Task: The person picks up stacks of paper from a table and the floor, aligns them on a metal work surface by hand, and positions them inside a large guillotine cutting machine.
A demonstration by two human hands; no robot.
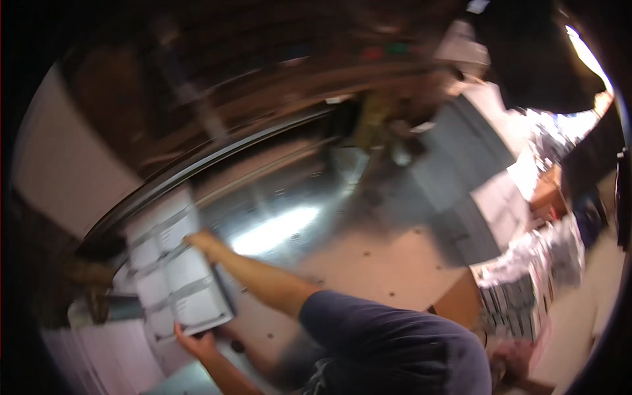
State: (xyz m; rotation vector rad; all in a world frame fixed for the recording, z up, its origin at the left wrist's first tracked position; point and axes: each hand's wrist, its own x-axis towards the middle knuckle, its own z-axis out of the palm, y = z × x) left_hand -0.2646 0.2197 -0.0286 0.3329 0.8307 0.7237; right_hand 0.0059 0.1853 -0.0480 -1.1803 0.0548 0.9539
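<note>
A stack of white printed sheets (192, 273) with grey bands lies at the left, on a shiny metal table. My left hand (196, 343) grips its near edge, the thumb over the top and the other fingers partly hidden. Across the table reaches my right arm in a dark sleeve, and my right hand (205, 243) holds the stack's right side farther back. Motion blur softens its fingertips. The sheets look squared up between both hands.
A metal tabletop (276, 230) with small dark holes spreads to the right. Behind it runs a long dark machine bar (217, 155). Near the lower left lies another pile of white paper (108, 359). Grey bundles (510, 306) and shiny plastic wrap (559, 253) stand at the right.
</note>
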